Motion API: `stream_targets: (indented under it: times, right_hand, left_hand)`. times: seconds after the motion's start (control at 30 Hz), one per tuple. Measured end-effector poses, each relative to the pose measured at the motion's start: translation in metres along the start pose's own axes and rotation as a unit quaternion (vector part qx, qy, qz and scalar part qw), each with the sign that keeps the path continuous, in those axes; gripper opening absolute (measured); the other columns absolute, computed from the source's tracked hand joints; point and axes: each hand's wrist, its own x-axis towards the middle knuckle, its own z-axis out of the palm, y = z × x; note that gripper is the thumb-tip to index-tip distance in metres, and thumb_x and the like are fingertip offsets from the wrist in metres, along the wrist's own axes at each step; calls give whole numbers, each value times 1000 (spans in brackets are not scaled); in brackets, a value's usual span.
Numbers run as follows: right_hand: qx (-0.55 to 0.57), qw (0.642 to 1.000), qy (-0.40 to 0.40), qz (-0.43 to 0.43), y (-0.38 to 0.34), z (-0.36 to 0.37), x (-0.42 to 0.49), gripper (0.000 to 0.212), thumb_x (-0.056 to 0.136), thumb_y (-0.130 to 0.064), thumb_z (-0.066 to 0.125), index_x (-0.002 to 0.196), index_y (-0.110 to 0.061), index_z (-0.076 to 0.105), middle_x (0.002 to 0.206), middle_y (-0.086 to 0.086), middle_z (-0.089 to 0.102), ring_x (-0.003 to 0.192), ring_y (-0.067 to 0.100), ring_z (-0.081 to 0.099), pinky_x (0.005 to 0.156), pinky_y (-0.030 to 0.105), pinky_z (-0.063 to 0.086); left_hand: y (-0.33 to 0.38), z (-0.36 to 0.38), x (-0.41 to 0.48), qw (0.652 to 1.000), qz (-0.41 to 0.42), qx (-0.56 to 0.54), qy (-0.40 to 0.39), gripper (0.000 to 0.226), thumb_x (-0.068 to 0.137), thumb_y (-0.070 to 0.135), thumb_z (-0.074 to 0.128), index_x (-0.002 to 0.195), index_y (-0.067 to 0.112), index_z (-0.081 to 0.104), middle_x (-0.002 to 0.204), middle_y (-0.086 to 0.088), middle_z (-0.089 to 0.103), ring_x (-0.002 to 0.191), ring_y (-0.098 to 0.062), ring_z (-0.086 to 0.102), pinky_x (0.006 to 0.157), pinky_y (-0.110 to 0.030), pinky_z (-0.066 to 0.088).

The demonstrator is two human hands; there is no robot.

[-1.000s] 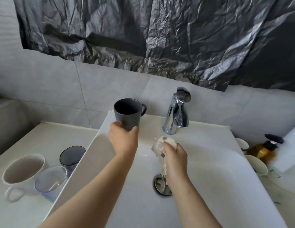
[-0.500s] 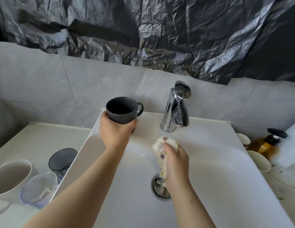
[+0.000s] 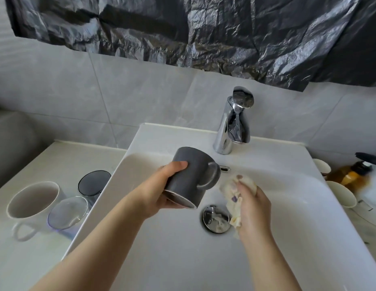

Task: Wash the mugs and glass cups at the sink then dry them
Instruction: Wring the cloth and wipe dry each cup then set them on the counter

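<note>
My left hand (image 3: 161,190) grips a dark grey mug (image 3: 193,175) over the white sink (image 3: 266,227). The mug is tipped over, base toward me, mouth facing away, handle on the right. My right hand (image 3: 252,211) is closed on a cream cloth (image 3: 231,192) just right of the mug, above the drain (image 3: 216,220). On the counter to the left stand a white mug (image 3: 31,204), a clear glass cup (image 3: 67,213) and a smoky dark glass cup (image 3: 94,182).
A chrome tap (image 3: 233,127) rises at the back of the sink; no water runs from it. To the right are two white cups (image 3: 340,196) and an amber soap pump bottle (image 3: 355,173). Black plastic sheeting (image 3: 203,28) hangs on the tiled wall.
My left hand has lowered the grey mug from upright near the tap and tipped it upside down over the basin. The right hand with the cloth has stayed near the drain.
</note>
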Motion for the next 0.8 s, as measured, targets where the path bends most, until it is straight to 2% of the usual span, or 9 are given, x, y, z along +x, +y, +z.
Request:
stream_targets:
  times: [0.1,0.17,0.27,0.37,0.47,0.63,0.73,0.8]
  right_hand:
    - [19,1000,-4,19,-2,-3,2,9,85,-10,62,78,-16,66,67,3,54,62,19,50,63,29,38]
    - [32,999,-4,32,-3,-4,3,9,86,-9,60,80,-14,66,67,4,54,60,19,49,62,29,38]
    - [41,997,-11,64,-4,-4,3,13,86,-11,58,74,-13,62,62,6,48,58,21,43,55,26,34]
    - [44,994,-16,94,-2,-4,3,16,86,-12,57,70,-14,57,60,7,44,58,21,41,53,24,35]
    - [38,993,-21,112,-1,-4,2,18,87,-12,57,69,-13,54,60,8,44,55,21,42,50,22,36]
    - [28,991,-30,125,0,-2,2,13,86,-14,57,74,-12,55,64,11,47,55,21,45,50,22,39]
    - [53,990,-38,124,0,-1,0,6,87,-15,58,85,-14,63,69,10,53,58,22,50,54,25,41]
    - [97,986,-51,123,-2,2,-1,10,90,-16,56,92,-16,66,81,12,62,69,24,56,60,29,44]
  left_hand:
    - [10,-4,1,994,-107,-39,3,65,54,45,68,108,8,58,89,-17,69,81,-34,65,74,-46,53]
    - [13,-6,0,984,-161,-78,-5,67,59,48,69,110,6,57,87,-20,69,79,-37,65,70,-45,55]
    - [6,-7,-5,957,-211,-200,-8,60,73,49,66,110,3,60,88,-24,68,72,-41,65,60,-47,59]
    - [-3,-7,-9,946,-216,-243,-9,55,80,49,62,108,2,64,88,-23,69,68,-40,67,54,-46,59]
    - [-10,-6,-11,942,-218,-254,-14,48,80,44,64,105,4,66,90,-21,69,72,-38,66,58,-47,58]
    - [-14,-6,-9,943,-216,-254,-15,59,80,50,63,115,3,61,91,-24,68,69,-41,67,51,-46,58]
    - [-14,-5,-7,957,-183,-226,-10,62,77,53,64,114,3,60,91,-23,69,79,-38,64,59,-48,59]
    - [-13,1,-5,980,-125,-155,1,62,70,50,67,114,8,57,91,-20,69,80,-36,65,65,-46,58]
